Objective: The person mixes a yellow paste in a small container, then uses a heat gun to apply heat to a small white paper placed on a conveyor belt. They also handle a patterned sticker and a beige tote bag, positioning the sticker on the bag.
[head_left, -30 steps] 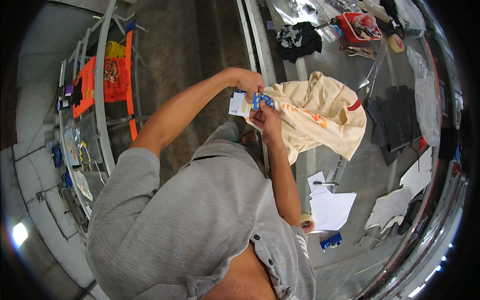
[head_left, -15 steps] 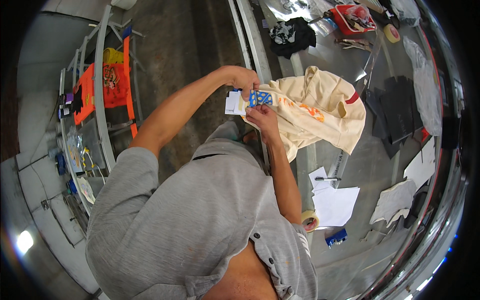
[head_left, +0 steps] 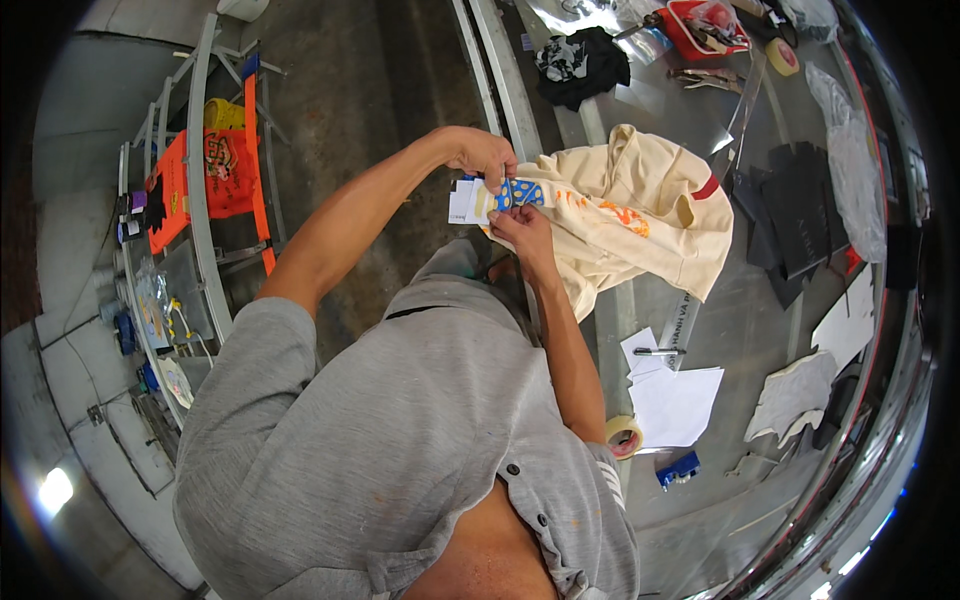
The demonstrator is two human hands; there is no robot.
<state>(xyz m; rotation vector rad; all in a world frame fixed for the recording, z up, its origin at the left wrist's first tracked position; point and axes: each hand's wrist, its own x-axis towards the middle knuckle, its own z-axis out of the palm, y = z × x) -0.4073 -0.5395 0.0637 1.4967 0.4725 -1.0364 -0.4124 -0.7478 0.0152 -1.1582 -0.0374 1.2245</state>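
Observation:
A cream garment with orange print (head_left: 640, 220) lies bunched on the table, its near end at my hands. Against it is a small blue piece with yellow spots (head_left: 519, 194), and white labels (head_left: 468, 203) stick out on its left. My left hand (head_left: 484, 158) reaches in from above, fingers closed at the upper edge of the blue piece and the labels. Below, my right hand (head_left: 525, 232) pinches the lower edge of the same blue piece. How the blue piece joins the garment is hidden by my fingers.
White papers (head_left: 675, 405) with a pen (head_left: 659, 352) lie right of my right forearm, beside a tape roll (head_left: 623, 437) and a blue object (head_left: 679, 470). A black cloth (head_left: 583, 66), a red basket (head_left: 708, 28) and dark sheets (head_left: 790, 215) are farther off. A rack (head_left: 205, 180) stands left.
Both hands keep their hold on the blue piece and labels, with only a slight shift. The view has moved a little.

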